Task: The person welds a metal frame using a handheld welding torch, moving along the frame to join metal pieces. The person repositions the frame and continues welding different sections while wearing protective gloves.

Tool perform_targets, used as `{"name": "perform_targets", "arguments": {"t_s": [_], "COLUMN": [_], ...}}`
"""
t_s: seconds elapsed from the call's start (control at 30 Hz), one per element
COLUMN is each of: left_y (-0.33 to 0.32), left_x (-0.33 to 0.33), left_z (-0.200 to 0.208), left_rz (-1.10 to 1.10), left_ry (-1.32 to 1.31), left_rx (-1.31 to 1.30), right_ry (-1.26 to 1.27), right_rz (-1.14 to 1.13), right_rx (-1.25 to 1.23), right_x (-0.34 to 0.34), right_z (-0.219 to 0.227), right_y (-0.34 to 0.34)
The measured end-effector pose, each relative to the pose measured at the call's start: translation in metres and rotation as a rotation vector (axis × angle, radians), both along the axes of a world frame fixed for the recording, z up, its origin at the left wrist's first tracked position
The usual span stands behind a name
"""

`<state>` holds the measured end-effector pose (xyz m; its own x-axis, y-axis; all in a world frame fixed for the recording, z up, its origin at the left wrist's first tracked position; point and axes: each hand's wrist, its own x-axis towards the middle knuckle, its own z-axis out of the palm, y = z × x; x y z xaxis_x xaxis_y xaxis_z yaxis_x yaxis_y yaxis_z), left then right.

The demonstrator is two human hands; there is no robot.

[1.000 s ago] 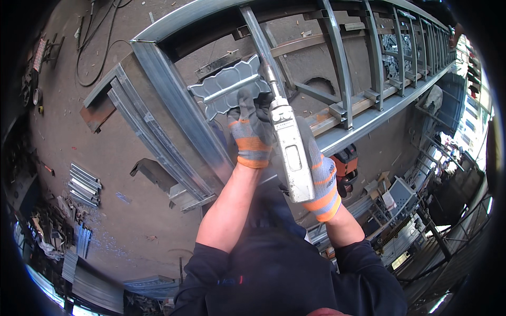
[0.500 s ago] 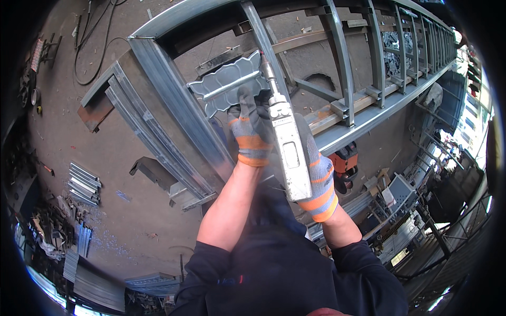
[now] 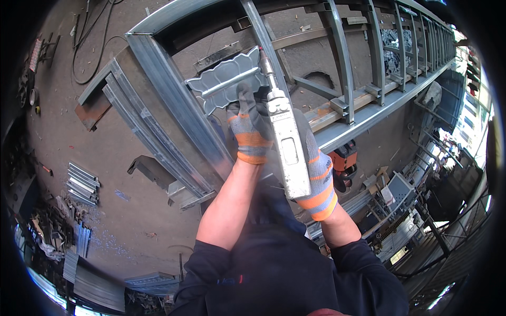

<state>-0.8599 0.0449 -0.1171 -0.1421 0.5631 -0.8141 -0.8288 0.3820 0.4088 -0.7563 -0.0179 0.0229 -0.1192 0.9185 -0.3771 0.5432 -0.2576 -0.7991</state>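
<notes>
My right hand [image 3: 312, 145], in a grey and orange work glove, is closed round a white power drill [image 3: 291, 152], its grip mostly hidden beneath the body. A long bit points away from me, its tip meeting the right end of a grey scalloped metal panel [image 3: 226, 81] beside a steel crossbar [image 3: 258, 29]. My left hand [image 3: 249, 118], gloved alike, grips the panel's near edge with a finger or thumb raised over its face; the other fingers are hidden underneath. The crossbar belongs to a large steel frame [image 3: 174, 92].
Rows of steel crossbars [image 3: 341, 63] run off to the far right. An orange and black machine [image 3: 343, 160] stands on the floor right of me. Metal strips [image 3: 83, 183] lie at left, and a cable [image 3: 79, 68] curls at far left. Cluttered benches [image 3: 392, 203] line the right.
The drill and both hands have barely moved; the whole view has shifted very slightly. The bit still meets the panel's right end.
</notes>
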Motion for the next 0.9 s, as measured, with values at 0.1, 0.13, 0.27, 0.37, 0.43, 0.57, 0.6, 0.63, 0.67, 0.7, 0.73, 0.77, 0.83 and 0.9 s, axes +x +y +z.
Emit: {"name": "perform_targets", "arguments": {"t_s": [0.1,0.13,0.27,0.37,0.43,0.57,0.6,0.63,0.67,0.7,0.73,0.77,0.83,0.9], "left_y": [-0.006,-0.008,-0.009,-0.006,-0.003,-0.004,-0.007,-0.009,-0.012,-0.014,-0.017,-0.02,-0.026,-0.03], "left_x": [-0.004,-0.007,-0.016,-0.009,-0.004,0.0,0.0,-0.003,-0.006,-0.009,-0.012,-0.015,-0.017,-0.016], "left_z": [-0.008,-0.01,-0.01,-0.002,0.002,-0.001,-0.005,-0.01,-0.015,-0.02,-0.025,-0.028,-0.033,-0.035], "left_rz": [-0.09,-0.118,-0.175,-0.133,-0.113,-0.046,0.001,-0.091,-0.17,-0.262,-0.274,-0.297,-0.4,-0.556], "left_ry": [0.072,0.061,0.041,0.094,0.145,0.115,0.066,0.139,0.203,0.228,0.23,0.194,0.295,0.57], "left_rx": [0.037,0.075,0.178,0.075,0.018,0.014,0.098,0.083,0.153,0.101,0.204,0.185,0.194,0.25], "right_ry": [0.008,0.022,0.032,0.022,0.037,0.051,0.05,0.05,0.061,0.073,0.085,0.085,0.085,0.107], "right_rz": [-0.015,-0.033,-0.063,-0.084,-0.059,-0.064,-0.051,-0.039,-0.065,-0.091,-0.117,-0.115,-0.112,-0.11], "right_rx": [0.005,-0.001,-0.027,-0.069,-0.075,-0.095,-0.09,-0.084,-0.101,-0.119,-0.136,-0.142,-0.154,-0.168], "right_x": [0.0,-0.001,-0.003,-0.004,-0.003,-0.002,-0.002,-0.002,-0.002,-0.003,-0.003,-0.004,-0.004,-0.004], "right_z": [-0.001,-0.002,-0.001,-0.001,-0.001,0.0,0.001,0.001,0.001,0.001,0.001,0.0,0.0,-0.001], "right_y": [-0.001,-0.002,-0.006,-0.007,-0.007,-0.006,-0.006,-0.007,-0.007,-0.008,-0.009,-0.01,-0.011,-0.012]}}
